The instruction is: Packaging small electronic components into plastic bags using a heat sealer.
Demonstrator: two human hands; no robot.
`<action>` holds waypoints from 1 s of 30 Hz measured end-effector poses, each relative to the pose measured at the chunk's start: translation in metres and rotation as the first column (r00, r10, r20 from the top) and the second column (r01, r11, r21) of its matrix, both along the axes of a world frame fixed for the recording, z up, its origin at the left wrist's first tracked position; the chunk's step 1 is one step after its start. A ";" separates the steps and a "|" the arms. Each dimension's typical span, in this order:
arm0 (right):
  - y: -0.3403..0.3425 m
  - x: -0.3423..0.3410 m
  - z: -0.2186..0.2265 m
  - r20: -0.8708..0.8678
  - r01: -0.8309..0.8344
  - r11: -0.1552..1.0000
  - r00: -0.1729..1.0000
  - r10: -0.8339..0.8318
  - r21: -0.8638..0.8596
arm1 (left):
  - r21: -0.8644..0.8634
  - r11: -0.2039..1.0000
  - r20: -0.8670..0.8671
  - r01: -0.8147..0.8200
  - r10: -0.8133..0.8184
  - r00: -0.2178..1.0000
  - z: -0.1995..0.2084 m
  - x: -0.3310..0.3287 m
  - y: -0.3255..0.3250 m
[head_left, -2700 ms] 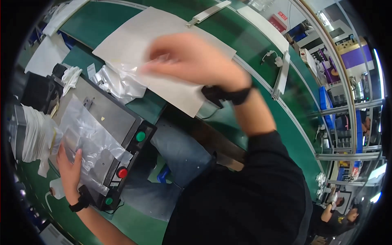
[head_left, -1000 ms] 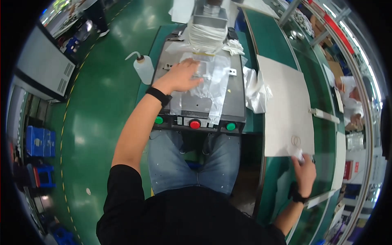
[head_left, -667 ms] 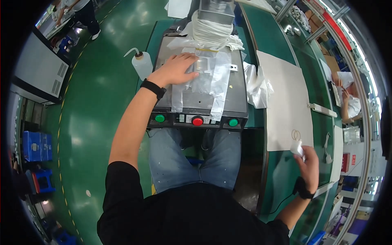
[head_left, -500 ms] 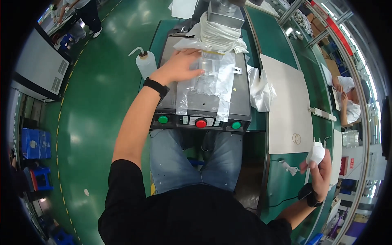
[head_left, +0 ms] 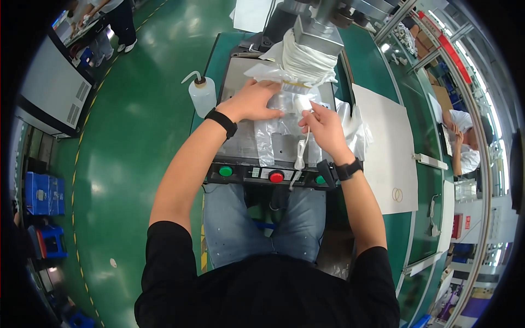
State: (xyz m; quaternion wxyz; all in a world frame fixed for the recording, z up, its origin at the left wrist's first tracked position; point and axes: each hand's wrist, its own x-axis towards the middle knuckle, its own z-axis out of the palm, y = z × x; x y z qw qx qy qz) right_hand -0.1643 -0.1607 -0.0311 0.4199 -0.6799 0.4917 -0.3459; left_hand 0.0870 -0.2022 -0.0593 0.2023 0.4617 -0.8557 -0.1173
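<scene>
My left hand [head_left: 254, 101] lies over the grey work plate [head_left: 240, 139] of a machine, its fingers stretched out on clear plastic film [head_left: 264, 143]. Beside it, my right hand [head_left: 325, 130] pinches a white power adapter [head_left: 301, 103] above a square form on the plate. From the adapter hangs a white cable tied in a bundle [head_left: 300, 156], which trails over the plate's front edge. Just behind both hands stands the machine's head, wrapped in white cloth [head_left: 307, 61]. Whether the adapter touches the plate I cannot tell.
The plate's front carries a red button [head_left: 276, 176] and green buttons [head_left: 225, 171]. A white squeeze bottle [head_left: 203, 97] stands left. To the right are crumpled white plastic [head_left: 356, 131], a cardboard sheet [head_left: 385, 153] with rubber bands, and a seated person [head_left: 464, 123] farther off.
My right hand has come left from above the right-hand bench to the plate, bringing the adapter and its cable along. My left hand stays spread on the film.
</scene>
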 end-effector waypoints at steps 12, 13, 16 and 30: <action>-0.018 0.059 -0.007 -0.738 -0.288 0.837 0.649 -0.186 -0.465 | -0.080 0.997 -0.102 0.018 -0.026 0.994 -0.011 -0.001 0.000; -0.017 0.060 -0.008 -0.740 -0.290 0.839 0.648 -0.182 -0.460 | -0.075 0.997 -0.104 0.016 -0.024 0.994 -0.013 -0.001 0.000; -0.016 0.062 -0.012 -0.749 -0.301 0.841 0.641 -0.169 -0.449 | -0.086 0.996 -0.098 -0.002 -0.007 0.995 -0.017 -0.002 0.003; -0.014 0.056 -0.005 -0.670 -0.264 0.914 0.742 -0.013 -0.309 | -0.138 0.990 -0.035 -0.019 0.014 0.999 -0.020 0.000 0.003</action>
